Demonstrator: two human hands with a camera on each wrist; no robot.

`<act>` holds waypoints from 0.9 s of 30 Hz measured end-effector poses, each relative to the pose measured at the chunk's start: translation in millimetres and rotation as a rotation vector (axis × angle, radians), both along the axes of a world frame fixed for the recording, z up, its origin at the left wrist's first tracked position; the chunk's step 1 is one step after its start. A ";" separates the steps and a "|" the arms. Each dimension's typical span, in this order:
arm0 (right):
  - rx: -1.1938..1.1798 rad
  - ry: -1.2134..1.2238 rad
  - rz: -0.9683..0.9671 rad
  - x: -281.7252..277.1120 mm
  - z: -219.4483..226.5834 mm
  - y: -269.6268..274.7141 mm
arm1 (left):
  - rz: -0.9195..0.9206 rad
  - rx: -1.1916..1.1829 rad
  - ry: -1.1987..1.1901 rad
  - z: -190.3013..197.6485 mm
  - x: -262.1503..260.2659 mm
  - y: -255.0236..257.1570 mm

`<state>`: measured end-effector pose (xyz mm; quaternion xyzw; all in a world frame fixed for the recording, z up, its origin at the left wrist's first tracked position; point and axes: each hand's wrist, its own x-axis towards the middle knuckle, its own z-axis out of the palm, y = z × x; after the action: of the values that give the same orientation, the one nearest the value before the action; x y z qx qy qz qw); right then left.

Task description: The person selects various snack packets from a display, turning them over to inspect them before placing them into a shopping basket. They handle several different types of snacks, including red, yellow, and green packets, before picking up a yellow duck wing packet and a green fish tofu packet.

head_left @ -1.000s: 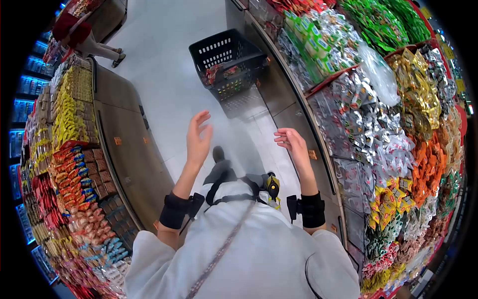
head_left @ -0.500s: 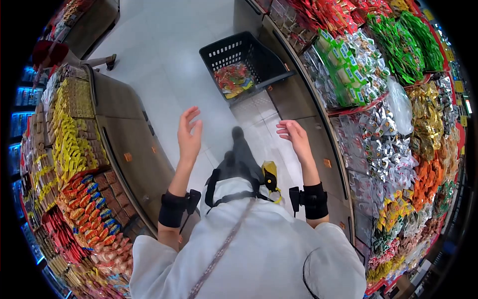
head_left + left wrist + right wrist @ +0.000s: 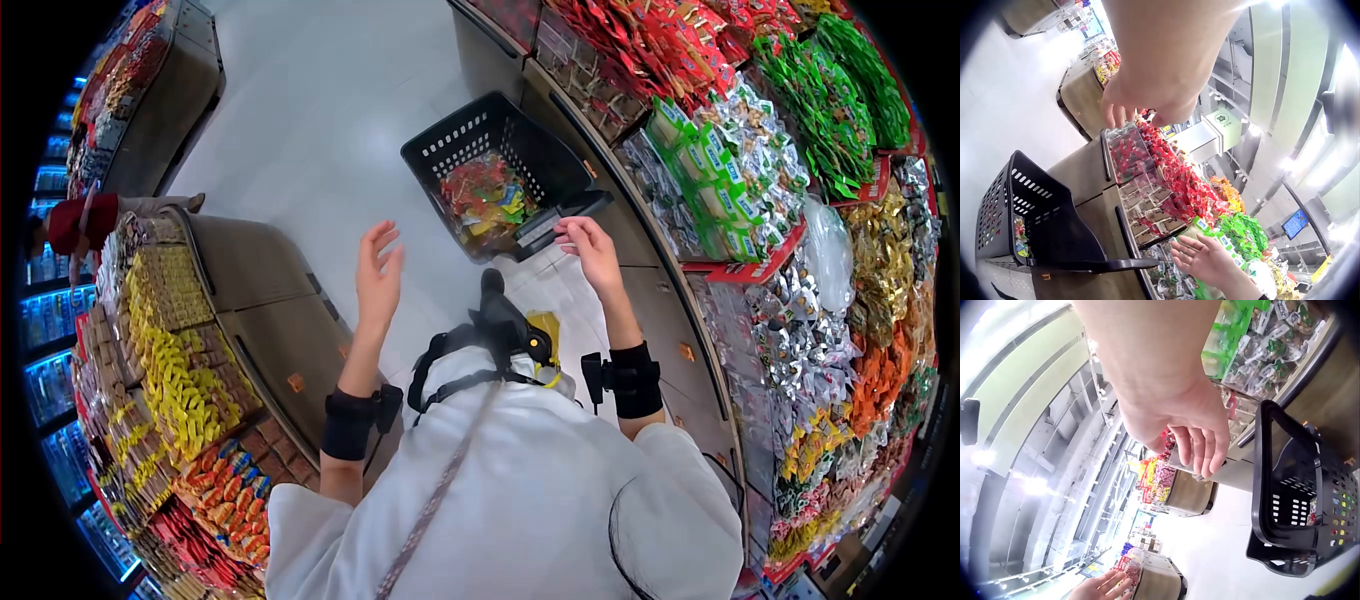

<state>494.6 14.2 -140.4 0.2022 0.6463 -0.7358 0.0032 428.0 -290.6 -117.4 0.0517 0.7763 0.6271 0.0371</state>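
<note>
Both hands are raised in front of the body with nothing in them. My left hand (image 3: 378,280) hovers over the aisle floor, fingers loosely bent. On the other side, my right hand (image 3: 595,258) is nearest to the black shopping basket (image 3: 550,165) and overlaps its handle (image 3: 580,206) in the head view. Red, yellow and green snack packets (image 3: 485,195) lie inside the basket, which stands on the floor beside the right-hand display. In the right wrist view, the fingers of the right hand (image 3: 1188,428) hang loosely curled, apart from the basket (image 3: 1335,500).
Display bins with green packets (image 3: 835,110), red packets (image 3: 650,50) and silver packets (image 3: 790,320) line the right. On the left stands another counter (image 3: 250,260) with yellow packets (image 3: 185,370). A person in red (image 3: 70,225) is beyond it, near lit shelves (image 3: 50,380).
The basket appears nearer, and its contents show more fully. Both hands keep almost the same pose. Shelves shift down in view, and the person in red has moved toward the left edge.
</note>
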 end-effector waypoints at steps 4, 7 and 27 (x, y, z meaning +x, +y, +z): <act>0.056 0.082 -0.052 -20.6 1.4 1.3 | -0.043 -0.003 -0.016 -10.2 -36.4 5.4; 0.067 0.083 -0.102 -30.1 2.9 2.4 | -0.081 -0.045 -0.048 -12.9 -64.6 16.2; 0.138 -0.083 -0.639 -108.4 5.8 -96.6 | -0.561 -0.034 -0.181 -89.9 -315.3 42.1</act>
<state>386.3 -82.4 -134.6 0.4244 0.5980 -0.6451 -0.2150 112.7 -248.5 -207.3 0.2075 0.7358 0.5811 0.2790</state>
